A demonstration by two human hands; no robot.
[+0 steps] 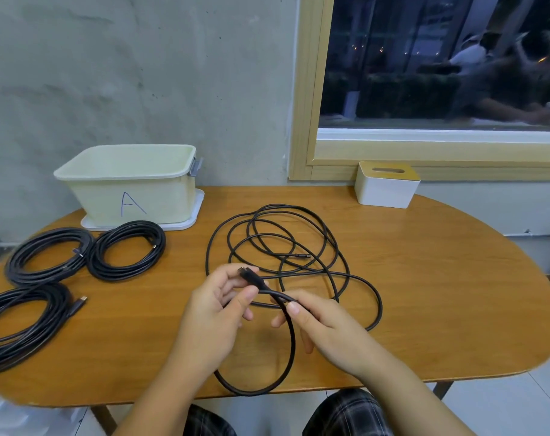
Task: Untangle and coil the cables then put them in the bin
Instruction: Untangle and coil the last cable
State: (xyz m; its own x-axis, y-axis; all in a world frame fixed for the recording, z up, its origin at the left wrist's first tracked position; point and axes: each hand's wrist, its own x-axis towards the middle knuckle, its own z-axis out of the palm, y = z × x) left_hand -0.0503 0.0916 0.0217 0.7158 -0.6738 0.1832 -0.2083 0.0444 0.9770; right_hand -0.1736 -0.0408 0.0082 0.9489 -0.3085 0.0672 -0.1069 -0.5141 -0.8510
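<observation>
- Bin (127, 180) sits at the back left of the table (424, 294), on a flat tray (192, 220), against the wall.
- Just in front of it, two coiled cables (52, 256) (127, 250) lie side by side, touching.
- A third coil (19, 328) lies nearer, at the left edge.
- Loose cable (286, 247) sprawls mid-table, right of the coils.
- Both hands, left (217, 316) and right (324, 328), are over the near edge, in front of that tangle.
- Tissue box (387, 184) stands back right, under the window (440, 67).
</observation>
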